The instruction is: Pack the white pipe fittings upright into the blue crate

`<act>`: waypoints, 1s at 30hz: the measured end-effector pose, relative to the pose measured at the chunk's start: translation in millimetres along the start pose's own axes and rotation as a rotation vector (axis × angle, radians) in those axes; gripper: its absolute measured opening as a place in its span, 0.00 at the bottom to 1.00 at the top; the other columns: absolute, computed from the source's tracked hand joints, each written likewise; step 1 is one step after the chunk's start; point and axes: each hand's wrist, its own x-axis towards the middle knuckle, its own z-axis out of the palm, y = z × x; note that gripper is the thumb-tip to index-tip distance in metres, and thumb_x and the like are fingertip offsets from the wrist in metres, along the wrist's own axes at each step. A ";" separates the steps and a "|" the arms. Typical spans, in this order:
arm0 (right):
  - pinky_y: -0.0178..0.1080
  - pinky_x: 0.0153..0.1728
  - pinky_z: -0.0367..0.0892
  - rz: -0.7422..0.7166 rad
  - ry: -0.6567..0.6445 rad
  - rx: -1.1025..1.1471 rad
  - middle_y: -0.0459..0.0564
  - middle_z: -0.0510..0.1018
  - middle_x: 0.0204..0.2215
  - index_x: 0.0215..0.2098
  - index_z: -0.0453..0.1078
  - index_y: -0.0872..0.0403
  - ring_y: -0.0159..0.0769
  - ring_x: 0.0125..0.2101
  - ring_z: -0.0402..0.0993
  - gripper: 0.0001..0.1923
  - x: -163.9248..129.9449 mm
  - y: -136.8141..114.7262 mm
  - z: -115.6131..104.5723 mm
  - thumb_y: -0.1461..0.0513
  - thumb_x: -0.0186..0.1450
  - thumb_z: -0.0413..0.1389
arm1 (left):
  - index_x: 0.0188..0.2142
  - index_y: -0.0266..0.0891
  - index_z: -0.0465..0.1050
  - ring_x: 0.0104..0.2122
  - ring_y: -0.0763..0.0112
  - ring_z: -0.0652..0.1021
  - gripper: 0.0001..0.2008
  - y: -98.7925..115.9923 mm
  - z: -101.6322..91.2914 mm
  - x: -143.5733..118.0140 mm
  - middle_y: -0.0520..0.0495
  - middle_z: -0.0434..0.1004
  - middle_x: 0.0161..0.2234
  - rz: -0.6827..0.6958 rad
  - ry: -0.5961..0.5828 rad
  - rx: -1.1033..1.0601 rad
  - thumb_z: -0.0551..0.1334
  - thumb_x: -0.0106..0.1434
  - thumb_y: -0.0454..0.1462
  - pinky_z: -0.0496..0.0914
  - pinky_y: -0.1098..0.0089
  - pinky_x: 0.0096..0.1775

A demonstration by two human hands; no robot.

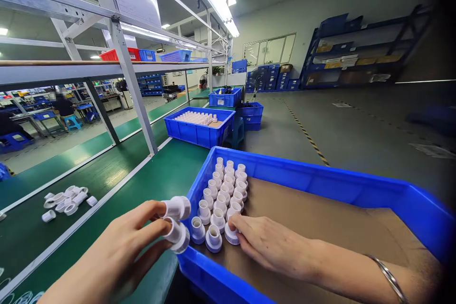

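My left hand [138, 237] holds two white plastic flanged fittings at its fingertips, one fitting [177, 235] below the other [180, 207], just outside the left wall of a blue bin [320, 171]. Inside the bin, my right hand [263, 240] has its fingers closed around another white flanged fitting [232, 234], partly hidden by them, at the near end of the rows. Several like fittings [218, 218] stand upright there, narrow end up, on a brown cardboard sheet [302, 209]. Their flanges rest on the cardboard, close together along the bin's left side.
Loose white rings [67, 199] lie heaped on the green bench [171, 171] at left, beyond a metal strip. Clear rings [26, 297] show at the bottom left. A second blue bin [199, 135] holds similar fittings farther off. A white post [133, 66] rises from the bench.
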 end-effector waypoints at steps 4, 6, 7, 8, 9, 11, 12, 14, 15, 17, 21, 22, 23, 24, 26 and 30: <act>0.38 0.27 0.52 0.024 -0.046 0.006 0.48 0.69 0.31 0.38 0.58 0.57 0.31 0.26 0.59 0.04 -1.8 4.1 0.0 0.68 0.69 0.43 | 0.44 0.42 0.65 0.43 0.76 0.71 0.05 10.6 3.2 31.3 0.49 0.66 0.48 0.019 -0.162 -0.113 0.52 0.72 0.35 0.67 0.75 0.43; 0.38 0.30 0.58 -0.045 0.035 -0.027 0.50 0.69 0.33 0.38 0.61 0.58 0.33 0.29 0.62 0.06 -0.5 6.2 2.6 0.68 0.70 0.43 | 0.41 0.40 0.66 0.41 0.74 0.70 0.05 16.0 7.2 48.8 0.49 0.67 0.46 0.063 -0.210 -0.161 0.52 0.71 0.33 0.65 0.73 0.42; 0.38 0.32 0.61 -0.083 0.097 -0.049 0.52 0.70 0.35 0.37 0.62 0.58 0.34 0.31 0.63 0.08 0.7 7.1 4.7 0.68 0.71 0.42 | 0.40 0.40 0.66 0.40 0.74 0.69 0.05 18.7 9.3 56.8 0.49 0.67 0.44 0.100 -0.220 -0.176 0.52 0.70 0.33 0.65 0.72 0.41; 0.39 0.34 0.64 -0.117 0.156 -0.065 0.53 0.70 0.36 0.38 0.63 0.59 0.36 0.33 0.65 0.09 2.0 7.9 7.4 0.68 0.72 0.42 | 0.40 0.39 0.66 0.39 0.74 0.69 0.05 21.3 11.3 63.9 0.50 0.67 0.44 0.137 -0.218 -0.191 0.52 0.70 0.32 0.64 0.72 0.41; 0.40 0.38 0.67 -0.141 0.201 -0.067 0.54 0.70 0.38 0.39 0.63 0.60 0.37 0.37 0.67 0.10 3.3 8.5 10.5 0.67 0.73 0.41 | 0.40 0.39 0.66 0.40 0.74 0.69 0.05 23.8 13.0 69.5 0.50 0.67 0.44 0.168 -0.219 -0.209 0.52 0.70 0.32 0.64 0.72 0.42; 0.41 0.45 0.69 -0.146 0.231 -0.007 0.55 0.71 0.42 0.44 0.63 0.61 0.37 0.42 0.69 0.12 4.9 9.5 17.4 0.65 0.75 0.40 | 0.41 0.39 0.66 0.40 0.73 0.68 0.06 27.9 15.6 75.9 0.50 0.67 0.45 0.206 -0.221 -0.233 0.51 0.71 0.33 0.63 0.72 0.43; 0.42 0.48 0.69 -0.143 0.229 0.022 0.55 0.71 0.44 0.48 0.62 0.61 0.37 0.44 0.70 0.12 5.2 9.7 20.5 0.64 0.75 0.39 | 0.41 0.39 0.66 0.40 0.73 0.68 0.07 29.4 16.4 76.8 0.50 0.67 0.45 0.210 -0.229 -0.242 0.50 0.72 0.33 0.63 0.72 0.43; 0.44 0.47 0.71 -0.131 0.227 0.022 0.56 0.70 0.46 0.53 0.59 0.61 0.38 0.43 0.71 0.14 4.1 9.7 24.4 0.64 0.75 0.39 | 0.41 0.40 0.66 0.40 0.73 0.68 0.06 30.9 17.1 75.2 0.51 0.67 0.44 0.191 -0.239 -0.245 0.52 0.71 0.33 0.63 0.72 0.42; 0.44 0.43 0.72 -0.121 0.235 -0.010 0.57 0.69 0.46 0.53 0.59 0.62 0.39 0.41 0.71 0.14 2.7 9.4 24.0 0.64 0.74 0.40 | 0.41 0.40 0.66 0.40 0.73 0.68 0.05 30.9 17.1 73.7 0.51 0.67 0.43 0.180 -0.244 -0.238 0.53 0.70 0.32 0.63 0.71 0.42; 0.43 0.36 0.72 -0.112 0.244 -0.090 0.60 0.69 0.46 0.50 0.61 0.63 0.39 0.37 0.71 0.13 -2.7 8.1 16.4 0.63 0.72 0.43 | 0.40 0.40 0.66 0.40 0.72 0.68 0.05 30.4 16.6 71.6 0.51 0.67 0.42 0.164 -0.248 -0.229 0.54 0.68 0.31 0.63 0.71 0.41; 0.37 0.35 0.67 -0.054 0.211 -0.061 0.55 0.71 0.42 0.44 0.64 0.61 0.35 0.35 0.69 0.08 -24.3 3.8 -22.6 0.65 0.67 0.51 | 0.39 0.40 0.66 0.40 0.72 0.69 0.05 34.1 20.7 80.2 0.51 0.68 0.42 0.195 -0.262 -0.266 0.53 0.68 0.31 0.64 0.71 0.40; 0.37 0.33 0.64 0.001 0.205 -0.035 0.53 0.71 0.40 0.43 0.64 0.60 0.34 0.34 0.68 0.08 -31.4 2.7 -33.6 0.64 0.66 0.52 | 0.39 0.41 0.67 0.40 0.72 0.69 0.05 37.0 24.7 85.3 0.51 0.68 0.43 0.217 -0.277 -0.283 0.53 0.69 0.32 0.64 0.71 0.41; 0.36 0.32 0.62 0.078 0.192 -0.011 0.51 0.72 0.38 0.43 0.64 0.59 0.32 0.32 0.67 0.09 -38.7 1.6 -43.4 0.63 0.66 0.53 | 0.40 0.41 0.67 0.41 0.72 0.69 0.06 40.6 30.5 91.2 0.52 0.69 0.44 0.252 -0.299 -0.296 0.53 0.69 0.32 0.64 0.71 0.42; 0.36 0.30 0.60 0.164 0.162 0.016 0.49 0.72 0.36 0.44 0.64 0.58 0.31 0.30 0.66 0.09 -45.9 0.5 -51.3 0.63 0.65 0.53 | 0.41 0.42 0.68 0.42 0.72 0.70 0.06 44.5 37.9 97.6 0.53 0.69 0.45 0.296 -0.324 -0.302 0.54 0.69 0.32 0.64 0.71 0.43; 0.35 0.30 0.58 0.313 0.034 0.066 0.48 0.73 0.37 0.47 0.65 0.56 0.31 0.30 0.67 0.13 -59.0 -1.9 -59.5 0.61 0.64 0.55 | 0.43 0.43 0.69 0.45 0.71 0.70 0.06 52.1 56.6 110.5 0.54 0.70 0.47 0.415 -0.369 -0.294 0.57 0.67 0.33 0.64 0.70 0.46; 0.41 0.37 0.63 0.419 -0.315 0.002 0.52 0.73 0.43 0.50 0.65 0.57 0.41 0.38 0.71 0.21 -74.7 -5.1 -50.5 0.56 0.62 0.59 | 0.41 0.40 0.73 0.46 0.68 0.71 0.05 57.4 92.7 129.7 0.53 0.72 0.47 0.602 -0.503 -0.162 0.61 0.66 0.36 0.64 0.68 0.48</act>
